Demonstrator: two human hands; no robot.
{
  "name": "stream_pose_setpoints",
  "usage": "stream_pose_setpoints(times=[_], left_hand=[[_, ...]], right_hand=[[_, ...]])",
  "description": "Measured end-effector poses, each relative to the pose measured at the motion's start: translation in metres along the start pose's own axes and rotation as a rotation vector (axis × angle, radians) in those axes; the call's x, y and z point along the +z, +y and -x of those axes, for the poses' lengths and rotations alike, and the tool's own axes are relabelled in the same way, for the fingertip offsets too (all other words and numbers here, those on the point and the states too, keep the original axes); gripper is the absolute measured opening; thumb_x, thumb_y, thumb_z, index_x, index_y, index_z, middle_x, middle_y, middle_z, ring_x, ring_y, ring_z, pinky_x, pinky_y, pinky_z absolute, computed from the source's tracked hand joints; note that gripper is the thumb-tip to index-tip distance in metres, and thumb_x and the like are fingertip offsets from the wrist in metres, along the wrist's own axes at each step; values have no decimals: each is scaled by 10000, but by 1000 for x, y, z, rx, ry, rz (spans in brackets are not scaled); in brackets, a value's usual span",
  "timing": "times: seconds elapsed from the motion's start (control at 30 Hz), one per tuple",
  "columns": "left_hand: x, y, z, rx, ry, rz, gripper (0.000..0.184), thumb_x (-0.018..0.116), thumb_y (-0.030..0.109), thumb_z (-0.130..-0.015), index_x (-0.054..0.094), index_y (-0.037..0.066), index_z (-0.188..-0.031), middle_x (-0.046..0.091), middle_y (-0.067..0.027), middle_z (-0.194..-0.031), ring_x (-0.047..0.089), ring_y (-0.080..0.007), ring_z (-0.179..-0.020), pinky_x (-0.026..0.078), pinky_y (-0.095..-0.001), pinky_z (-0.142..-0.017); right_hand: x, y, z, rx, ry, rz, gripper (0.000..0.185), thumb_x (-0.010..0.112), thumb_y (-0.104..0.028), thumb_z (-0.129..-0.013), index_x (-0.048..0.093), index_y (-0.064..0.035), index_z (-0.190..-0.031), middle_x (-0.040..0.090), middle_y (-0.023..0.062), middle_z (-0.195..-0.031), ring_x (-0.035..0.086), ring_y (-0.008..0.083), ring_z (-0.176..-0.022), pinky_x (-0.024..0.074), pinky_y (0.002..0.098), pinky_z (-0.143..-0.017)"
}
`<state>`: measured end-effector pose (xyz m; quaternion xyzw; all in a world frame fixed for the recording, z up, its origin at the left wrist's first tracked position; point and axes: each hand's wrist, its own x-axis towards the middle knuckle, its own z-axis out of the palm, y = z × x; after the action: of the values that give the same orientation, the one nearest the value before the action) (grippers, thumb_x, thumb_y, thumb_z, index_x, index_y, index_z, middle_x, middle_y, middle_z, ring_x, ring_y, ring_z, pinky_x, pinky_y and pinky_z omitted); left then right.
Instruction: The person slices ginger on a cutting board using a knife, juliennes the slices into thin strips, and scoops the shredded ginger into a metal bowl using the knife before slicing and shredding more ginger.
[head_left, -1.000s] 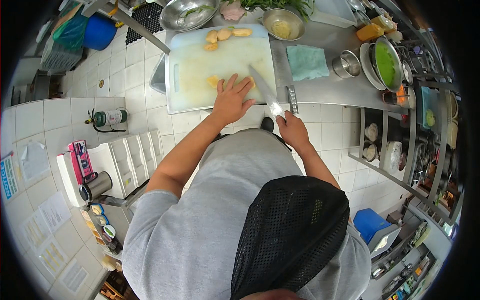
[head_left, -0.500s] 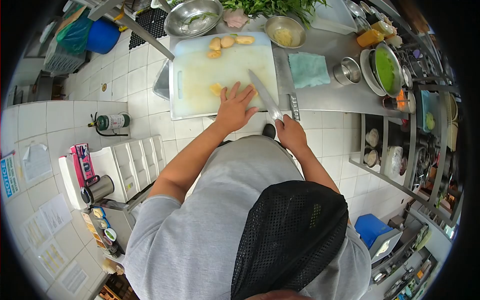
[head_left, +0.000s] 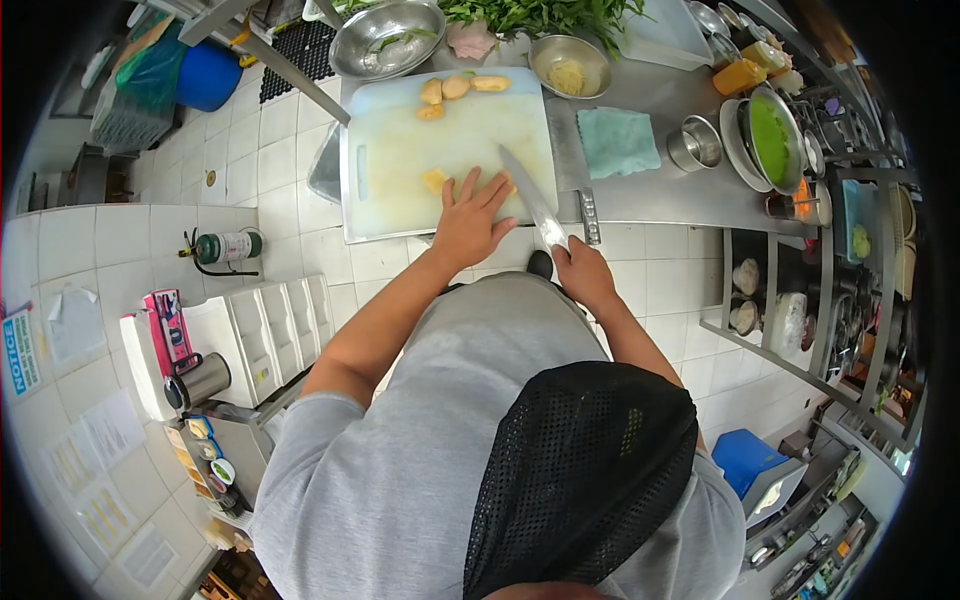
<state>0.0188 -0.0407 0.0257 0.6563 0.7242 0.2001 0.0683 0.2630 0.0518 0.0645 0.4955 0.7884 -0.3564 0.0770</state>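
Note:
My right hand (head_left: 583, 273) is wrapped round the handle of a kitchen knife (head_left: 533, 194), its blade pointing up and left over the white cutting board (head_left: 400, 150). Flat on the board's near part, my left hand (head_left: 470, 222) has its fingers spread. Its fingertips touch or cover a small yellow piece beside the blade, mostly hidden. A cut yellow piece, which looks like ginger (head_left: 434, 180), lies just left of those fingers. Several peeled lumps of the same kind (head_left: 456, 87) sit at the board's far edge.
Behind the board stand a large metal bowl (head_left: 385, 40), a smaller bowl with yellow shreds (head_left: 570, 66) and leafy greens (head_left: 550, 15). To the right are another knife's handle (head_left: 589, 215), a green cloth (head_left: 617, 142), a metal pot (head_left: 695, 143) and a bowl of green food (head_left: 770, 140).
The view has shifted very slightly. Both hands and the knife stay in nearly the same place on the board.

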Motion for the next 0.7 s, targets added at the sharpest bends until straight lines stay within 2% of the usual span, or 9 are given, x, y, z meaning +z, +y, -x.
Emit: stream_pose_setpoints(times=[0.07, 0.2, 0.3, 0.47, 0.67, 0.7], left_hand=[[1, 0, 0, -6, -9, -23, 667, 686, 489, -1061, 557, 161, -1627, 504, -26, -1721, 377, -424, -1601, 240, -723, -1255], [10, 1, 0, -15, -16, -57, 665, 663, 490, -1074, 537, 186, -1651, 468, -23, -1758, 355, -427, -1626, 232, -731, -1263], [12, -2, 0, -15, -38, -60, 663, 655, 481, -1082, 525, 191, -1664, 447, -20, -1776, 338, -426, -1642, 223, -742, -1264], [10, -1, 0, 15, -60, -85, 670, 647, 486, -1088, 517, 176, -1667, 448, -12, -1773, 334, -429, -1644, 213, -757, -1262], [11, 0, -2, -1, -55, -94, 679, 644, 490, -1088, 512, 157, -1665, 449, -10, -1770, 341, -443, -1635, 219, -777, -1255], [9, 1, -2, -6, -58, -86, 680, 643, 493, -1087, 513, 155, -1663, 447, -9, -1771, 342, -447, -1634, 221, -778, -1255]], right_hand=[[-1, 3, 1, 35, -13, -29, 414, 548, -381, -1108, 680, 11, -1094, 770, 290, -981, 748, 503, -950, 564, 619, -893], [5, 8, -3, -34, 39, -11, 380, 563, -359, -1097, 690, -2, -1113, 776, 283, -1003, 759, 486, -985, 575, 616, -902], [2, -1, -7, 7, 2, -42, 367, 558, -354, -1099, 714, -45, -1223, 791, 251, -1082, 758, 479, -1019, 578, 612, -926], [-1, 11, 9, 12, -26, -46, 385, 561, -371, -1098, 699, -27, -1201, 787, 250, -1096, 757, 461, -1039, 574, 605, -952], [7, 16, 4, -66, 17, -67, 371, 574, -367, -1093, 702, -29, -1175, 792, 239, -1025, 762, 463, -1001, 581, 604, -919], [2, 13, 5, -29, 4, -72, 366, 575, -362, -1092, 702, -29, -1176, 793, 235, -1008, 763, 466, -987, 584, 605, -907]])
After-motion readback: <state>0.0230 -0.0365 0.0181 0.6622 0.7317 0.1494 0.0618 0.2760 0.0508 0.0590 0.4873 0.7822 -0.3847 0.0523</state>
